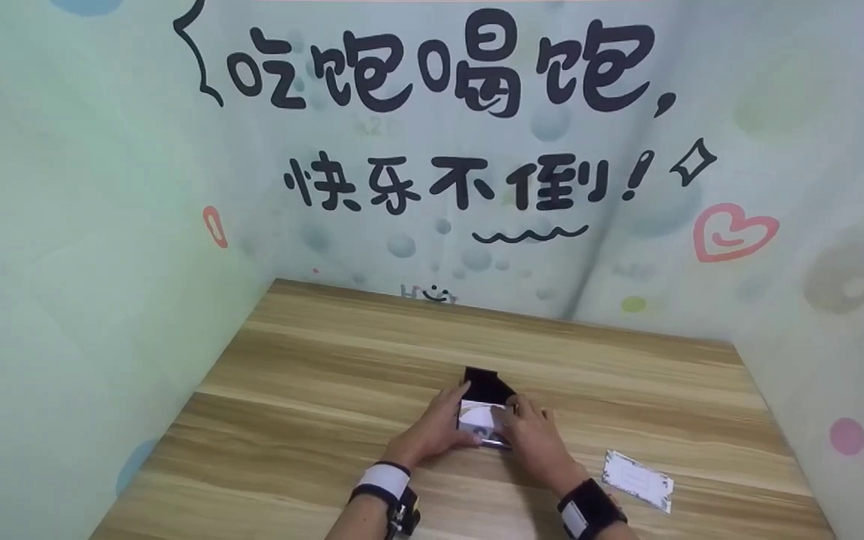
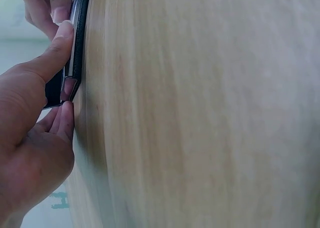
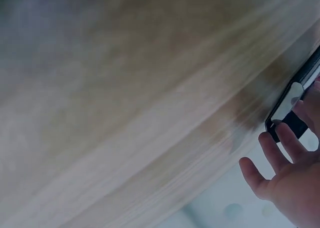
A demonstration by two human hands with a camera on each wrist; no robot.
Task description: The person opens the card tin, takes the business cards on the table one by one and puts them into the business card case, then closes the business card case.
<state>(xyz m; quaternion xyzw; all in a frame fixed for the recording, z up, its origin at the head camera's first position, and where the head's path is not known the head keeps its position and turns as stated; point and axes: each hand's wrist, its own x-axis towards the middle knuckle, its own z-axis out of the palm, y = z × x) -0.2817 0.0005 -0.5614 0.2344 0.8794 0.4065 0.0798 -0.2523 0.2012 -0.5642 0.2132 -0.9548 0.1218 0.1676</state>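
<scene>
A small black card case (image 1: 486,386) lies on the wooden table with its lid folded back, away from me. White cards (image 1: 475,413) with a thin curved gold line show inside it. My left hand (image 1: 432,427) grips the case's left side, thumb at the near edge and fingers by the far corner; in the left wrist view the case (image 2: 77,53) sits between that thumb and fingers. On the right side, my right hand (image 1: 538,439) holds the case, its thumb over the cards. The other fingers of the right hand (image 3: 295,173) are spread beside the case's end.
A loose white card (image 1: 637,480) with a patterned border lies on the table to the right of my right hand. The wood-grain table (image 1: 312,405) is bounded by printed curtains (image 1: 432,135) at the back and both sides.
</scene>
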